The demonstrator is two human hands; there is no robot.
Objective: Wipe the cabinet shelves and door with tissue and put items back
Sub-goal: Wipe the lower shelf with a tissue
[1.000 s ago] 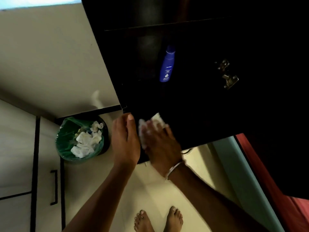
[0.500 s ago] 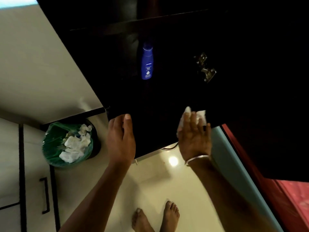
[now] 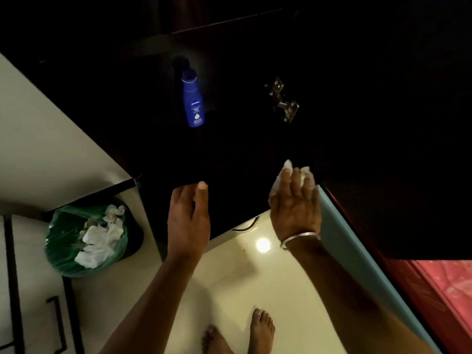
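Observation:
A dark cabinet shelf point(image 3: 237, 159) fills the upper middle of the view. My right hand point(image 3: 295, 203) presses a crumpled white tissue point(image 3: 287, 167) flat against the shelf's front right part, fingers spread over it. My left hand point(image 3: 189, 215) rests with straight fingers on the shelf's front edge, thumb on top, holding nothing. A blue lotion bottle point(image 3: 192, 100) stands farther back on the shelf. A metal hinge point(image 3: 282, 103) shows on the right, where the open dark door point(image 3: 396, 175) hangs.
A bin lined with a green bag point(image 3: 85, 238) holds several used tissues on the floor at the left. A metal handle point(image 3: 245, 226) peeks out under the shelf edge. My bare feet point(image 3: 240, 330) stand on pale tiles. A red bed cover point(image 3: 444, 290) lies at the right.
My right hand has slid the tissue along the shelf from beside my left hand to the right end. The left hand has stayed on the front edge.

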